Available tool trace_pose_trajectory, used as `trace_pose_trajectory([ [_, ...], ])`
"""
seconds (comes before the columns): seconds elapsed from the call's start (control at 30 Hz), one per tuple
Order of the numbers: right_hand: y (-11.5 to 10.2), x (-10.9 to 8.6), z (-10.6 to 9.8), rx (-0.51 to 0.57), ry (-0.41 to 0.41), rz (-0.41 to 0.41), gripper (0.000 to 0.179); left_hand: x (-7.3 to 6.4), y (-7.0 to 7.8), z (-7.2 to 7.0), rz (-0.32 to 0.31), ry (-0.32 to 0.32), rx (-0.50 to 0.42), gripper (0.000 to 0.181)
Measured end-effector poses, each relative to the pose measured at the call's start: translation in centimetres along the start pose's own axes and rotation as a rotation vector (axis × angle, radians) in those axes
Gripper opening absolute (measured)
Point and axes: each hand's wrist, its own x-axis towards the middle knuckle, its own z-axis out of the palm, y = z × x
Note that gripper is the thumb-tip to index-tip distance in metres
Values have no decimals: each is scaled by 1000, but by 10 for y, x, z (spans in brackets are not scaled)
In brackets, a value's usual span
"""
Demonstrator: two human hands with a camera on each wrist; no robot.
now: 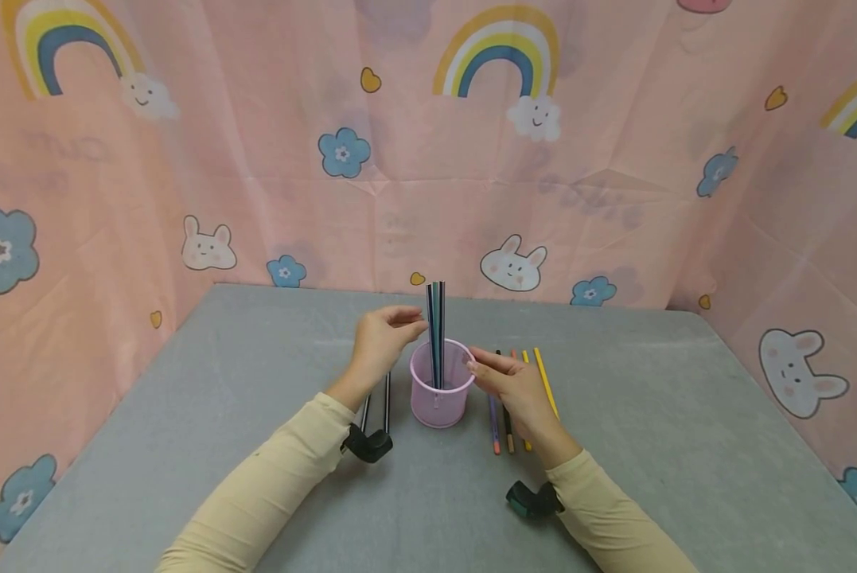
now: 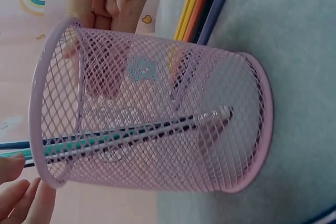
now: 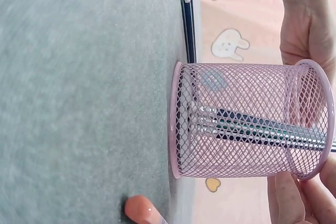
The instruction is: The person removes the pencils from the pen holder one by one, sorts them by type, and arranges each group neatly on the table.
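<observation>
A pink mesh pencil cup [image 1: 437, 406] stands upright on the table. Several dark and green pencils [image 1: 435, 334] stand in it, leaning slightly, with their white eraser ends low inside in the right wrist view. From the left, my left hand [image 1: 385, 342] has its fingertips beside the upper shafts, the thumb against or very near them; no finger is seen wrapped round them. My right hand [image 1: 517, 390] holds the cup's right side at the rim, thumb near the edge and fingers [image 3: 286, 198] along the outer wall.
Right of the cup lie several loose pencils in purple, black, orange and yellow [image 1: 545, 378], partly under my right hand. Dark pencils [image 1: 387, 402] lie left of the cup, partly hidden by my left arm. A pink printed curtain [image 1: 414, 215] hangs behind the grey table [image 1: 643, 438].
</observation>
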Motion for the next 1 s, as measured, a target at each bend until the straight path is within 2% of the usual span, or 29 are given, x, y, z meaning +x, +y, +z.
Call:
trace_pose_trajectory([
  [0.43, 1, 1, 1, -7, 1, 1, 43, 0, 3, 8, 2, 6, 5, 29],
  [0.67, 0, 1, 0, -15, 2, -2, 43, 2, 2, 11, -17, -4, -58, 27],
  [1.0, 0, 1, -1, -12, -3, -3, 43, 3, 2, 13, -27, 7, -87, 22],
])
